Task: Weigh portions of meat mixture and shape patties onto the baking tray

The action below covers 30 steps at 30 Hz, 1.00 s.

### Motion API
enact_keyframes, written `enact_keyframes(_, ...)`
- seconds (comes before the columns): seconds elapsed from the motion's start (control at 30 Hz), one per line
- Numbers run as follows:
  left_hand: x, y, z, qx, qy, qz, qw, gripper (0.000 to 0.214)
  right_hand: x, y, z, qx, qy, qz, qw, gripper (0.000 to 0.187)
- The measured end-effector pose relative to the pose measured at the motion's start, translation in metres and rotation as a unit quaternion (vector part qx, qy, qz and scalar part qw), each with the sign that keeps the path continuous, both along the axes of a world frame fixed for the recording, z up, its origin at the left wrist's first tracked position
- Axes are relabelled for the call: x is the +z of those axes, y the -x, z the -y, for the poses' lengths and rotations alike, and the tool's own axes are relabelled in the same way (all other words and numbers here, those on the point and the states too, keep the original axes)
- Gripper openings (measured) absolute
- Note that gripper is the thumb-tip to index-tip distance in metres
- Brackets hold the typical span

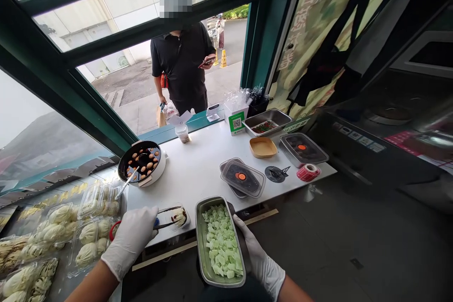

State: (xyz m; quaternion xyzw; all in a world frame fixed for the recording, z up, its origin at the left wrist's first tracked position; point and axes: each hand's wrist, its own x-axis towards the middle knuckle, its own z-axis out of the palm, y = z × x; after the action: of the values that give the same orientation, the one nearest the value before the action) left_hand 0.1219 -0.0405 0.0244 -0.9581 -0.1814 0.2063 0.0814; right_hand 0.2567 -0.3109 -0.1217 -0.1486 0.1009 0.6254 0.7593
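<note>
Near left, the gloved left hand (132, 233) is gripping black tongs (167, 224); to its right, the right hand (257, 255) is clasping a steel pan (202, 255) of chopped green vegetables (220, 238).

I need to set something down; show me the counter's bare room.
The white counter's widest free patch lies between the egg pot and the overlapping lids, reaching back toward the cup. A narrower strip separates those lids from the brown bowl. The right end is crowded with a covered container and red roll; packed buns crowd the left.
</note>
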Motion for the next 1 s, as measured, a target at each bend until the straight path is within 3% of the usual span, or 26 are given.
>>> enact_keyframes(0.17,0.011,-0.004,0.025,-0.036,0.022,0.036,0.998,0.011,0.001,0.004,-0.005,-0.002,0.006,0.022,1.000,0.058)
enact_keyframes(0.3,0.015,-0.019,0.047,-0.083,0.052,0.046,0.994,0.022,0.003,0.010,-0.011,0.002,0.020,0.042,0.999,0.054)
enact_keyframes(0.5,-0.004,-0.030,0.051,-0.104,0.024,0.052,0.993,0.029,0.004,0.013,-0.012,0.016,0.015,0.045,0.999,0.055)
enact_keyframes(0.67,0.010,-0.022,0.051,-0.090,0.037,0.027,0.995,0.032,-0.001,0.008,-0.011,0.025,-0.002,0.039,0.999,0.060)
enact_keyframes(0.8,0.009,-0.002,0.028,-0.014,0.043,0.019,0.999,0.017,-0.010,0.000,0.002,-0.003,0.042,0.031,0.999,0.057)
enact_keyframes(0.9,-0.015,0.012,-0.006,0.041,0.025,0.012,0.999,0.021,-0.018,-0.007,0.021,-0.024,0.063,0.018,0.998,0.055)
enact_keyframes(1.0,-0.041,0.019,-0.037,0.054,0.017,-0.017,0.998,0.027,-0.026,-0.016,0.040,-0.040,0.057,-0.007,0.998,0.057)
